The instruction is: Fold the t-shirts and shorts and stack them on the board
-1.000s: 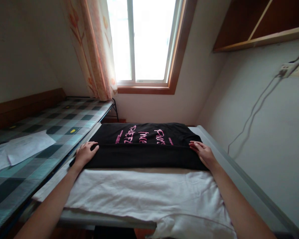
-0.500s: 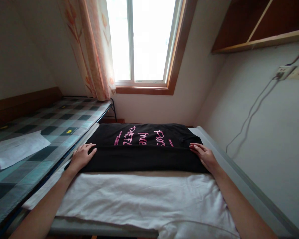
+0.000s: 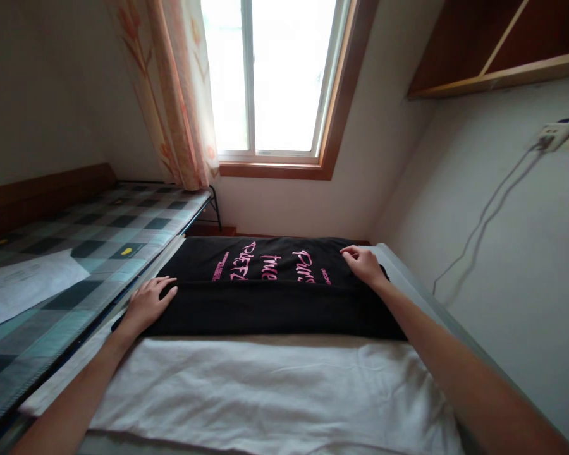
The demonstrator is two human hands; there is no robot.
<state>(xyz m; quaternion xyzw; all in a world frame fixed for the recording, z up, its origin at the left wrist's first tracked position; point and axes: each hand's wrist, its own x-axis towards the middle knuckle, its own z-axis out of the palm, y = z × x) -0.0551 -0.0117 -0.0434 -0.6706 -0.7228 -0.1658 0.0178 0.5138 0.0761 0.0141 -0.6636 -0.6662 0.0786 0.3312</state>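
A black T-shirt [image 3: 284, 309] with pink lettering lies across a table-like surface, its near side folded over in a straight band. My left hand [image 3: 149, 303] rests on the left end of that band, fingers spread and thumb apart. Over the right part of the shirt, near its far edge, is my right hand [image 3: 364, 264], its fingers loosely bent and nothing visible between them; whether they touch the fabric is hard to tell. Closer to me a white garment [image 3: 265, 385] is spread out, slightly wrinkled, beside the black shirt.
A bed with a checked mattress [image 3: 142, 221] stands on the left, with white paper [image 3: 33, 281] on it. Ahead are a window [image 3: 284, 76] and a patterned curtain [image 3: 180, 95]. A cable [image 3: 483, 215] hangs from a socket on the right wall, below a wooden shelf [image 3: 497, 66].
My right hand has left the right end of the folded band and moved away from me and leftward over the shirt. My left hand stays on the band's left end.
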